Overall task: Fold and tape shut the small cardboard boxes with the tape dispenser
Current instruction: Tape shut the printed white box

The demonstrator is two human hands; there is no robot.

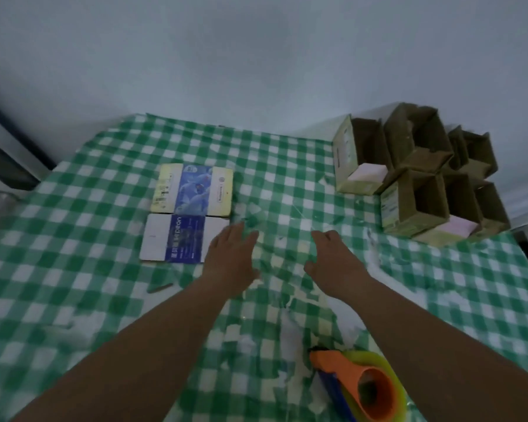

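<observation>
Two flattened small cardboard boxes lie on the green checked cloth: a yellow and blue one (192,190) at the back and a white and blue one (180,239) just in front of it. My left hand (232,260) is stretched out, fingers straight, right beside the white and blue box and holding nothing. My right hand (333,260) hovers to its right, fingers relaxed and empty. The tape dispenser (363,385), orange with a yellowish tape roll and a blue handle, lies near me under my right forearm.
A cluster of several open cardboard boxes (421,175) stands at the back right. The checked tablecloth (73,284) is torn in patches, with a small brown scrap (159,288) lying on it. A pale wall runs behind the table.
</observation>
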